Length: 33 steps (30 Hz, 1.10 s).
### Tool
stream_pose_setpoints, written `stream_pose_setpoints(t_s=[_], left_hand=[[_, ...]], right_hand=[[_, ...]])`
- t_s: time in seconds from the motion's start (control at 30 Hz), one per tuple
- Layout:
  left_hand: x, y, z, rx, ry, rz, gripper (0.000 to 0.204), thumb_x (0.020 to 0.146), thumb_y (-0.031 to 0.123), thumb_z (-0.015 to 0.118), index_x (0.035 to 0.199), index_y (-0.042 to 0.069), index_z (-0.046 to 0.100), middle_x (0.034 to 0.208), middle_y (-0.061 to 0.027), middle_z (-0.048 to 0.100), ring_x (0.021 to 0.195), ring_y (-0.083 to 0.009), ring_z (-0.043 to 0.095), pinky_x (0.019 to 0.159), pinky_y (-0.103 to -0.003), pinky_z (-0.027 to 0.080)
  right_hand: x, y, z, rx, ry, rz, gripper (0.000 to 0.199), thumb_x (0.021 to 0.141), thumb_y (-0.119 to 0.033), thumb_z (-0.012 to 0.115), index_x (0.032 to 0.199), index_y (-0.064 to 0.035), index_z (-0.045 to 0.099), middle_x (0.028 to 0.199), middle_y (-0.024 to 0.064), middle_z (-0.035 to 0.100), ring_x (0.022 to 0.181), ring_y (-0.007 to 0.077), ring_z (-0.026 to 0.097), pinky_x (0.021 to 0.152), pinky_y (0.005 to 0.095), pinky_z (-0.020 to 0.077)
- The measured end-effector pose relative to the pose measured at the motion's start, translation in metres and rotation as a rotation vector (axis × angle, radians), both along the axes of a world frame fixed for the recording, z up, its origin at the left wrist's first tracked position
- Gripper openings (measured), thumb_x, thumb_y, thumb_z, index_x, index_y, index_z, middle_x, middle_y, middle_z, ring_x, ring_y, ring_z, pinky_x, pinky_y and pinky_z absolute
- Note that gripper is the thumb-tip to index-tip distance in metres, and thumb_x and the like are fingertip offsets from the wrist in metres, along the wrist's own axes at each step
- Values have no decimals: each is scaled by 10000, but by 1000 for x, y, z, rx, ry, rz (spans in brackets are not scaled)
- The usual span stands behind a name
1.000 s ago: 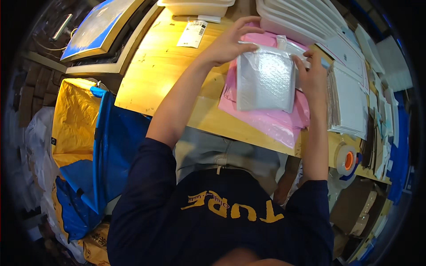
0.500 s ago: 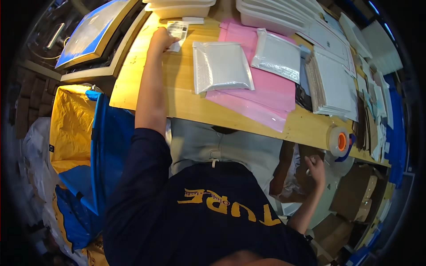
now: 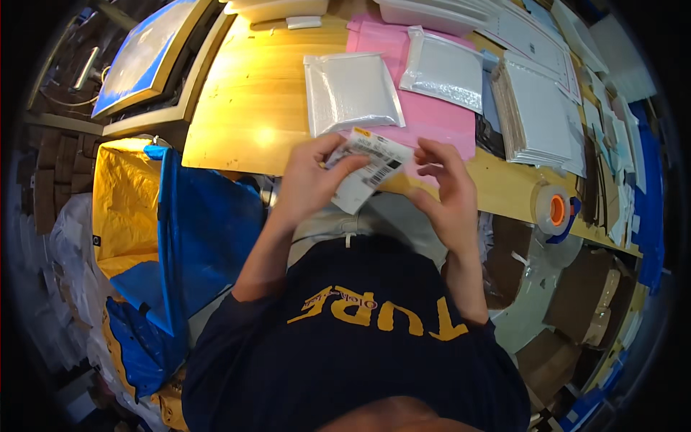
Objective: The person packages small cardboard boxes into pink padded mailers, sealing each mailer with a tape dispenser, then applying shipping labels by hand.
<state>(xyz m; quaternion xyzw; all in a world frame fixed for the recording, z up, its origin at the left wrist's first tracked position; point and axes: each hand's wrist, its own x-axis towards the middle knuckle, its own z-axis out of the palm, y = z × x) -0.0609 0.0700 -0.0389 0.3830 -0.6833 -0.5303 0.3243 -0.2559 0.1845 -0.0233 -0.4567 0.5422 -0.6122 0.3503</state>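
A white shipping label (image 3: 363,173) with a printed barcode and a small orange patch is held over the table's front edge. My left hand (image 3: 306,176) pinches its left side, thumb on top. My right hand (image 3: 450,187) is open beside the label's right corner, thumb and fingers apart; whether a fingertip touches the label I cannot tell. Just beyond lies a white padded mailer (image 3: 353,90), partly on pink plastic bags (image 3: 439,126). To its right rests another padded mailer (image 3: 444,68) on the same pink bags.
A roll of tape (image 3: 556,205) sits at the table's right front edge. Further right stands a stack of white flat mailers (image 3: 536,111). White plastic bins (image 3: 439,14) line the back. At left a yellow and blue bag (image 3: 129,201) hangs open beside the table (image 3: 237,133).
My left hand has picked the label up from the far left of the table and brought it toward me. My right hand has risen from below the table edge to the label's side.
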Motion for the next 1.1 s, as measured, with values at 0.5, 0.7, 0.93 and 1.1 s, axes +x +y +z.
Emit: stream_pose_setpoints(t_s=[0.5, 0.7, 0.93, 1.1], left_hand=[[14, -18, -14, -480, -150, -144, 171, 788, 134, 809, 910, 69, 708, 975, -48, 653, 911, -228, 580, 826, -325, 454], [-39, -86, 10, -941, -109, -462, 236, 848, 160, 779, 1061, 98, 700, 1245, -90, 593, 1131, -294, 571, 1023, -379, 432], [-28, -189, -39, -867, -650, -281, 600, 952, 465, 644, 1493, 257, 491, 1219, -114, 633, 1126, -326, 613, 976, -438, 486], [36, -104, -37, -458, -1106, 166, 670, 996, 606, 516, 1556, 263, 381, 1061, -182, 654, 813, -383, 694, 737, -449, 554]], right_hand=[[-5, -54, 7, 271, 46, 323, 161, 900, -13, 715, 1057, 23, 721, 848, 36, 684, 718, 74, 542, 673, 182, 441], [-8, -31, -16, 149, -130, 43, 187, 892, -6, 719, 1078, 10, 731, 840, 34, 690, 702, 82, 546, 651, 199, 444], [-26, 13, -31, 204, -105, -153, 186, 904, 21, 701, 1089, 34, 699, 884, 62, 708, 760, 101, 618, 725, 212, 515], [-39, 24, -42, 162, -230, -308, 147, 903, 26, 711, 1049, 40, 700, 858, 70, 703, 751, 98, 618, 711, 214, 523]])
